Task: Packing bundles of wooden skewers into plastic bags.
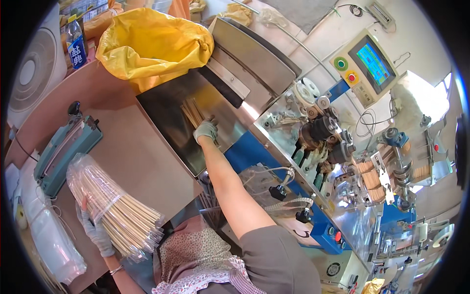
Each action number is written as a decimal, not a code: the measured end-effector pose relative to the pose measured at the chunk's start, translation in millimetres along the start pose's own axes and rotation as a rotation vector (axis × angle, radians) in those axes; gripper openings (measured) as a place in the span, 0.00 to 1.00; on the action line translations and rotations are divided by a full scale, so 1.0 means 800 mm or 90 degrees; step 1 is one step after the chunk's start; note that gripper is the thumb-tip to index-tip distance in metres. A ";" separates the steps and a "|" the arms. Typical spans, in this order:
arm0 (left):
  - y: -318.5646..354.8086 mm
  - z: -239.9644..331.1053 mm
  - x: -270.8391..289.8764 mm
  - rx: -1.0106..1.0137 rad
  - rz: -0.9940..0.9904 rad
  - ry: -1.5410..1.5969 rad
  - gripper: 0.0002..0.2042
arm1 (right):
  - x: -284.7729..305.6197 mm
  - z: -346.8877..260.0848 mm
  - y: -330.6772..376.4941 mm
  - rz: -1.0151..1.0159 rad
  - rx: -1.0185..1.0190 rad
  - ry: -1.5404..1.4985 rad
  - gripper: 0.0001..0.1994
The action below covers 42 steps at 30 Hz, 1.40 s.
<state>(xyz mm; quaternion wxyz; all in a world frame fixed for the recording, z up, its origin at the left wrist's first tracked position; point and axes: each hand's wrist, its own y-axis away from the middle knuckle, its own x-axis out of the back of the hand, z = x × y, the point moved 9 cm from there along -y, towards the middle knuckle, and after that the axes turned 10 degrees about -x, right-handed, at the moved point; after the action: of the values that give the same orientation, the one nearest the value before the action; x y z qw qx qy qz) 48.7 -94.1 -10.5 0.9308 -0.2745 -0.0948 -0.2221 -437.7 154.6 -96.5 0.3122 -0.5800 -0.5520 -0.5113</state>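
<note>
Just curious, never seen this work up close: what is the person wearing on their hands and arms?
Both the left hand and right hand wear grey-green knit gloves. The forearms are bare; a thin silver bracelet circles the left wrist, and a short grey sleeve covers the right upper arm.

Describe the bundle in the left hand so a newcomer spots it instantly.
Start at the brown worktable, lower left, below the teal heat sealer. There the gloved left hand grips a clear plastic bag of pale wooden sticks. Unlike the loose sticks on the steel tray, these are bagged and fanned out.
</note>
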 end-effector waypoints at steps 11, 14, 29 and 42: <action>-0.007 -0.002 -0.010 0.005 0.023 0.057 0.21 | -0.001 0.011 -0.042 0.046 0.011 0.061 0.55; -0.003 -0.007 0.001 0.011 0.029 0.014 0.21 | 0.020 -0.006 -0.017 0.007 -0.024 0.123 0.56; -0.004 -0.001 0.004 -0.015 0.043 0.038 0.22 | 0.010 -0.010 -0.026 0.015 -0.018 0.253 0.60; 0.001 0.021 0.013 -0.061 0.062 -0.162 0.21 | -0.047 -0.049 0.010 -0.143 0.260 0.158 0.30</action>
<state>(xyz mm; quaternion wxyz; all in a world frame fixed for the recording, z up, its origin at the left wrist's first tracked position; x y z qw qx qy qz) 57.5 -88.2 6.7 0.9068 -0.3488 -0.1878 -0.1444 -435.2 104.4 -119.0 0.4298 -0.3728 -0.6620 -0.4879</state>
